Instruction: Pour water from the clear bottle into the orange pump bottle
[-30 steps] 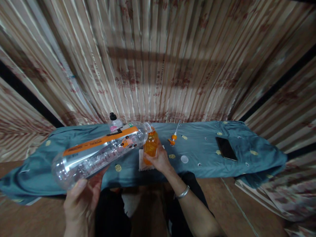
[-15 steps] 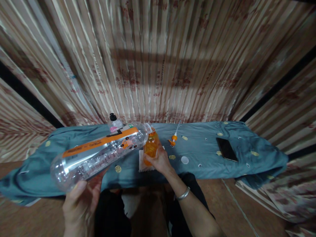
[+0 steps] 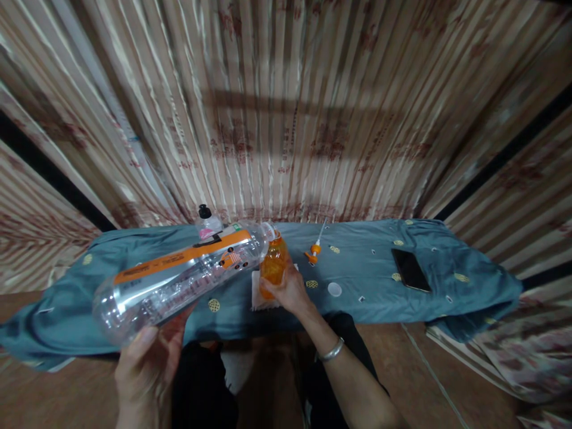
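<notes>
My left hand (image 3: 149,357) grips the lower part of a large clear plastic bottle (image 3: 179,280) with an orange and silver label. The bottle is tilted, its neck up and to the right, with its mouth at the opening of a small orange see-through bottle (image 3: 273,265). Around that orange bottle my right hand (image 3: 288,289) is closed, holding it upright. Beneath it lies a pale folded cloth (image 3: 258,298). I cannot make out liquid passing between the two. To the right rests an orange pump top (image 3: 314,251) with a clear tube.
Behind the large bottle stands a small clear bottle (image 3: 208,225) with a black cap. A black phone (image 3: 411,270) lies on the right of the patterned blue-green cloth (image 3: 366,238) covering the table. Striped curtains (image 3: 286,119) hang close behind.
The large bottle has shifted very slightly to the right, with my left hand moving along. My right hand and the orange bottle look the same.
</notes>
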Motion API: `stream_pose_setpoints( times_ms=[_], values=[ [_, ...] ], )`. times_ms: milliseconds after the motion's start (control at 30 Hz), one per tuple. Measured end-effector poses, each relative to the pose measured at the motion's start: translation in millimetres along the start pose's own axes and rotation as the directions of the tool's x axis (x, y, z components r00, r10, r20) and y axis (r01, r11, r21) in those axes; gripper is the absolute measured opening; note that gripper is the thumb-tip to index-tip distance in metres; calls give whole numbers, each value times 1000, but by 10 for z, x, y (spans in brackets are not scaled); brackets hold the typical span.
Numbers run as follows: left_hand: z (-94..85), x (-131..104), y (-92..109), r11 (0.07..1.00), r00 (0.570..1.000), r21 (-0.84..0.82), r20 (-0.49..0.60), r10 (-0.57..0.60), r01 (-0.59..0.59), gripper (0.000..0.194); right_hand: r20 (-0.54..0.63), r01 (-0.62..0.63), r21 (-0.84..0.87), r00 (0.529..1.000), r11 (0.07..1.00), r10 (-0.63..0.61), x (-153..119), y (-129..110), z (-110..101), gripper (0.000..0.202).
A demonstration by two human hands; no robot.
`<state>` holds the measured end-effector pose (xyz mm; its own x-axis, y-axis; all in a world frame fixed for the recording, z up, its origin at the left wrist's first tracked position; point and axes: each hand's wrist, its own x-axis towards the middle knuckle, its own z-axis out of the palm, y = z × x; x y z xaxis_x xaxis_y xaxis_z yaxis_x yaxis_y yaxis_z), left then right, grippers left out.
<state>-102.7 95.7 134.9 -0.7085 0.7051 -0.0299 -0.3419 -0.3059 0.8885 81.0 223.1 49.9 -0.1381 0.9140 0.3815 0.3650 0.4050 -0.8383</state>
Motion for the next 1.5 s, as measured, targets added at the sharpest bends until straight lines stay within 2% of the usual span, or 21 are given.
stream_pose_setpoints(
  times_ms=[267, 567, 800, 1267, 1500],
  values=[
    [-18, 12, -3, 999, 997, -34, 65, 40, -38, 49, -2, -14, 4, 1000, 1000, 14, -4, -9, -8, 58],
    [-4, 16, -27, 1000, 1000, -6, 4, 12, -12, 50, 0, 3, 12, 1000, 1000, -3, -1, -3, -12, 60],
    [-23, 23, -34, 998, 997, -22, 59, 57, -56, 37, 9, 14, -34, 1000, 999, -14, -15, 81, -2, 74],
    [-5, -25, 5, 1000, 1000, -13, 17, 11, -10, 44, -20, -10, 4, 1000, 1000, 10, -3, 18, 18, 74],
    [-21, -4, -9, 999, 998, -37, 47, 31, -30, 42, -37, -16, -10, 999, 1000, 16, -6, 39, 45, 74]
  ],
)
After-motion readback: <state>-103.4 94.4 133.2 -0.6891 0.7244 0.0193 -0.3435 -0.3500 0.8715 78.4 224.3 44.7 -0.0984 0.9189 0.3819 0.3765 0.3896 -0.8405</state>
